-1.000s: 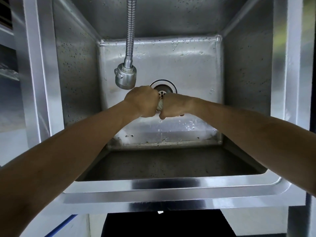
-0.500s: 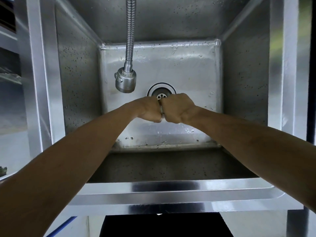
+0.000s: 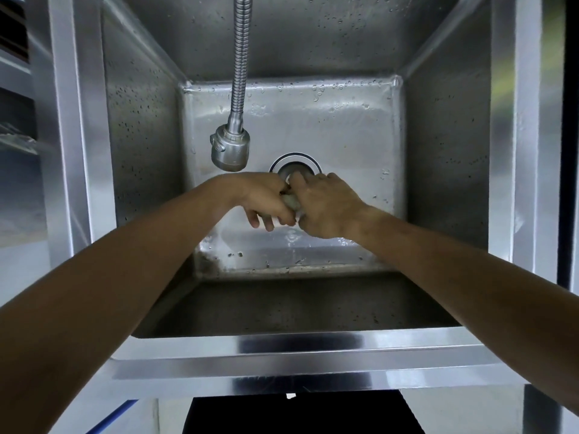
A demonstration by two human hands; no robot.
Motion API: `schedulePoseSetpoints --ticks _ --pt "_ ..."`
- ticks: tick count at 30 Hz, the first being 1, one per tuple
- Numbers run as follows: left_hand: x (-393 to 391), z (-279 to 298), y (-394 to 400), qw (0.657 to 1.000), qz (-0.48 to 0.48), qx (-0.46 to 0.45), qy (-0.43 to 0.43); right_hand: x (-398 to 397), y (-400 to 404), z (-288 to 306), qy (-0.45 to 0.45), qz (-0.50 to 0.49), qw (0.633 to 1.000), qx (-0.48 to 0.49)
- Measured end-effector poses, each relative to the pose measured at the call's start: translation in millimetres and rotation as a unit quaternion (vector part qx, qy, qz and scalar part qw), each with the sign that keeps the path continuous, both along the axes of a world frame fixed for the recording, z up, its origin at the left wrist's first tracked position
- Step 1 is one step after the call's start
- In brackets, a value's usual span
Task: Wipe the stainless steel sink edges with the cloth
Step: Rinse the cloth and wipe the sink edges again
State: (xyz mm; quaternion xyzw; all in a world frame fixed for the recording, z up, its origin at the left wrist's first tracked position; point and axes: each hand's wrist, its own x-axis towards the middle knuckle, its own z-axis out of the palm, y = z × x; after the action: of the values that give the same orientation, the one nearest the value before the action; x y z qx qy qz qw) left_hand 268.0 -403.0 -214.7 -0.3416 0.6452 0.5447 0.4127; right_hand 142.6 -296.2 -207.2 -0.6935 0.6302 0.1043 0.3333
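Cloth bunched between both hands over the basin

Cloth (image 3: 290, 202) shows only as a small pale grey wad, caught between the two hands where they meet. Right hand (image 3: 326, 208) is curled over it from the right and grips it; most of the wad is hidden under those fingers. Left hand (image 3: 266, 198) touches the wad with thumb side, but its fingers (image 3: 263, 219) hang loosely downward, half released; whether the thumb still pinches the cloth cannot be told.

Both hands are held out over the middle of the sink (image 3: 282, 355), low inside the basin. Drain (image 3: 296, 167) sits just beyond the knuckles. Spray head (image 3: 230, 150) on its flexible hose hangs just beyond and left of the left hand. Water drops lie on the floor and walls around the hands.

Judgement: this looks like wringing or regathering the cloth, a preparatory step. No edge is being wiped yet. Next move calls for one hand to take the cloth flat and bring it back to the near rim, below the forearms, or out to a side rim.
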Motion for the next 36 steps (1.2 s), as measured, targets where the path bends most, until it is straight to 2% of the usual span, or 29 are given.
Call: schedulePoseSetpoints --ticks 1,3,4,6,8,10,12,13,15,18,19,21,23,26,30,34,36 --pt "-0.5 0.9 -3.4 1.000 -0.021 -0.005 -0.003 -6.3 -1.9 4.5 -0.050 -0.042 0.997 0.049" --pt "0.8 0.5 -3.9 0.996 -0.079 -0.043 0.001 -23.2 -12.1 13.0 -0.158 -0.132 0.963 0.173" --pt "3.0 -1.4 -1.5 0.991 -0.103 -0.085 0.023 -33.0 -18.4 14.4 -0.201 -0.166 0.939 0.223" --pt "7.6 -7.1 6.0 0.967 -0.119 -0.191 0.121 -51.1 -27.7 10.4 -0.266 -0.230 0.885 0.304" --pt "13.2 -9.9 11.2 0.924 -0.083 -0.278 0.249 -61.8 -30.6 1.6 -0.306 -0.261 0.827 0.392" --pt "17.5 -12.2 13.4 0.855 -0.082 -0.361 0.363 -62.9 -26.8 -13.8 -0.359 -0.255 0.756 0.484" --pt "17.8 -15.2 18.6 0.796 -0.128 -0.416 0.420 -54.4 -22.9 -25.0 -0.416 -0.225 0.700 0.536" --pt "16.6 -15.9 22.0 0.784 -0.157 -0.432 0.418 -48.2 -21.7 -28.3 -0.423 -0.220 0.692 0.542" --pt "12.1 -14.1 24.1 0.797 -0.199 -0.449 0.352 -35.7 -21.8 -26.6 -0.410 -0.216 0.708 0.533" --pt "4.8 -8.5 20.9 0.855 -0.235 -0.428 0.177 -22.9 -23.2 -23.2 -0.330 -0.221 0.785 0.476" --pt "3.9 -8.9 22.3 0.872 -0.226 -0.410 0.145 -19.5 -24.0 -22.1 -0.297 -0.216 0.811 0.456" --pt "2.4 -11.4 25.0 0.905 -0.144 -0.370 0.150 -16.7 -24.7 -22.7 -0.225 -0.188 0.865 0.407" --pt "2.7 -14.3 24.7 0.921 -0.085 -0.341 0.169 -16.8 -25.3 -22.2 -0.181 -0.157 0.900 0.365" --pt "0.1 -13.8 23.4 0.919 -0.119 -0.333 0.175 -18.2 -25.0 -21.7 -0.159 -0.150 0.913 0.344" --pt "-0.8 -16.0 27.9 0.936 -0.175 -0.299 0.067 -13.0 -22.4 -23.4 -0.110 -0.094 0.940 0.308" --pt "-3.2 -20.3 27.7 0.964 -0.167 -0.208 0.016 -5.7 -16.9 -25.1 -0.008 -0.011 0.987 0.162" --pt "-5.5 -17.5 22.5 0.983 -0.115 -0.144 -0.004 -5.4 -17.5 -23.0 0.028 0.026 0.995 0.093"
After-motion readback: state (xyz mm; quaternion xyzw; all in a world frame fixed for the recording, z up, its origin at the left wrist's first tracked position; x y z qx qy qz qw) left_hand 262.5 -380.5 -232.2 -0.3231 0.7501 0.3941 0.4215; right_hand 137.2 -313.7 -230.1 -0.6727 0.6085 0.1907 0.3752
